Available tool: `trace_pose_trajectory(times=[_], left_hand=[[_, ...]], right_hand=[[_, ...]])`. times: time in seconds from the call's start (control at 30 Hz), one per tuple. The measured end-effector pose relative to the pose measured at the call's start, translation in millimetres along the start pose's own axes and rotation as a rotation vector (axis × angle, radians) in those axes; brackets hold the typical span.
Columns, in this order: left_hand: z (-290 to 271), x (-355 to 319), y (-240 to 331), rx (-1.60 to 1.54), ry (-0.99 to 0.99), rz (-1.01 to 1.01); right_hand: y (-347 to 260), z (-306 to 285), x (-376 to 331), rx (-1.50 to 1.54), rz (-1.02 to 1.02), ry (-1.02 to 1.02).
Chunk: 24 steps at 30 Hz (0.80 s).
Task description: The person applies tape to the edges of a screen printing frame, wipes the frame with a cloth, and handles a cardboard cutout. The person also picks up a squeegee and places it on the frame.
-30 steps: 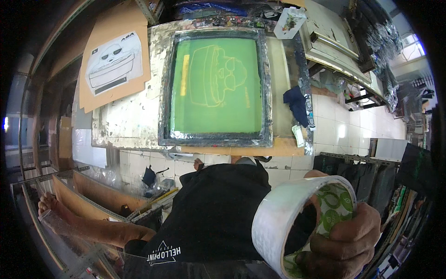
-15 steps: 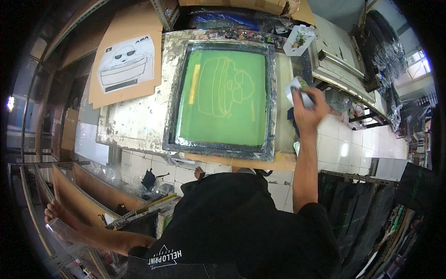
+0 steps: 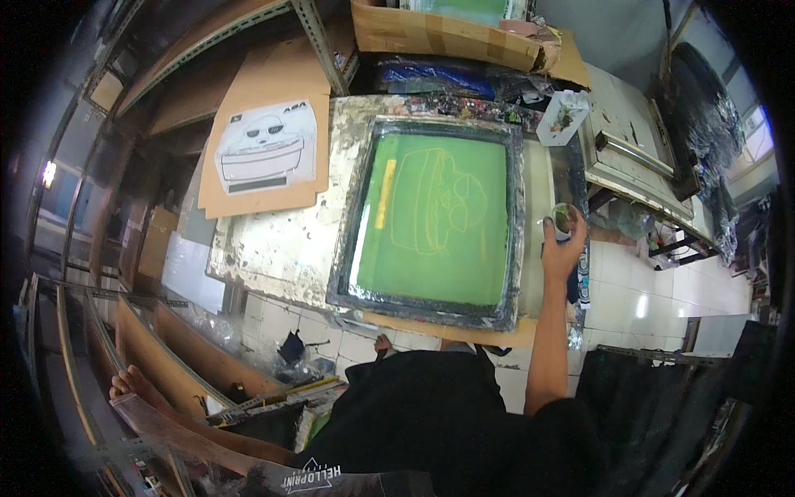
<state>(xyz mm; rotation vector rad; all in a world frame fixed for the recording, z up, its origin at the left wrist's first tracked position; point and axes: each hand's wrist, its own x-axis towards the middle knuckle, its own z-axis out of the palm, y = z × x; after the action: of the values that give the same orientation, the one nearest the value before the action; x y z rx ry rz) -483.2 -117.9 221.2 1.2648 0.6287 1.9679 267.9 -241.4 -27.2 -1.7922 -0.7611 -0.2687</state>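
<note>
My right hand is closed round a small cup with green showing in its mouth, at the right edge of the worktable. Left of it lies a framed printing screen with green-coated mesh. A pale yellowish line drawing and a yellow bar show in the coating. Far to the lower left, my left hand has its fingers curled at the end of a clear plastic sheet. The sheet stretches along my forearm toward my body.
A drawing on white film lies on brown cardboard at the back left. Behind the screen stands a cardboard box. A white carton stands at the back right. Wooden shelving fills the lower left.
The cup, in my right hand, has moved lower in the picture, and its mouth now shows. The view has shifted, so the table sits lower and further right. More of the clear sheet shows.
</note>
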Motion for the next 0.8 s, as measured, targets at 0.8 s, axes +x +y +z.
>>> trace_pose_trajectory(times=[0.8], left_hand=[[148, -170, -314, 0.744, -0.603, -0.945]], right_hand=[[-42, -38, -180, 0.337, 0.743, -0.134]])
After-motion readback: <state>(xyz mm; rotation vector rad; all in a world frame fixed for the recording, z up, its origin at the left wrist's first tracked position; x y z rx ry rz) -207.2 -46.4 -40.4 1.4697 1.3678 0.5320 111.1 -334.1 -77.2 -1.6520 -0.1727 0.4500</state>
